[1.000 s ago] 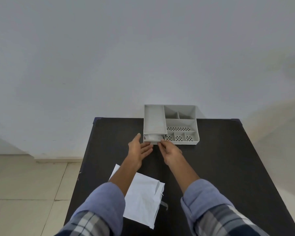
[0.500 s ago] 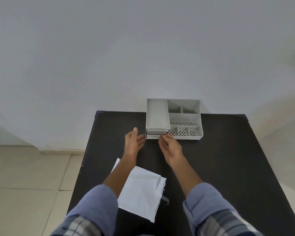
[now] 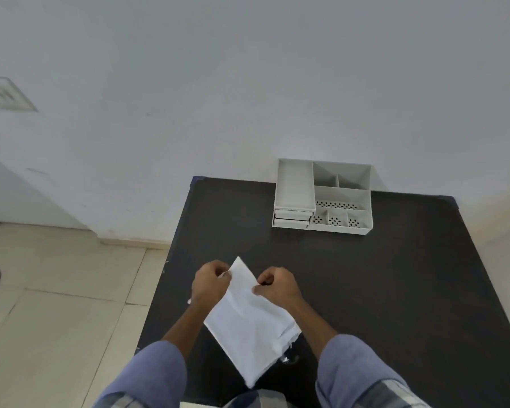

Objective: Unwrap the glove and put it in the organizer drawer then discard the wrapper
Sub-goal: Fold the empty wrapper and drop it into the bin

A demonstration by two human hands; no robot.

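Head view. A black desk (image 3: 365,290) stood against a pale wall (image 3: 248,83), with a tiled floor (image 3: 56,290) to its left. At the near edge of the desk, both hands held a white paper wrapper (image 3: 248,322) above the surface. The left hand (image 3: 209,282) was clenched on the wrapper's far left edge, the paper pinched between thumb and curled fingers; the right hand (image 3: 277,285) was likewise closed on the far right edge, knuckles up. Each grip therefore grasped the wrapper, one on either side of its far corner, which pointed away from the person. The wrapper hung tilted, its long axis running from that far corner toward the near right, and its near end showed a frayed, torn margin. A small scrap (image 3: 289,359) lay on the desk just beside that margin; what it was could not be told. Blue sleeves (image 3: 159,375) covered both forearms to the wrist area.

The grey plastic organizer (image 3: 340,195) rested at the far edge of the desk, touching the wall, well apart from the hands. Its left section carried a long open tray above two stacked drawers (image 3: 292,218), whose fronts sat flush with the body. Its right section held open compartments, several with perforated floors. The glove itself was not visible; whether it lay inside a drawer could not be told.
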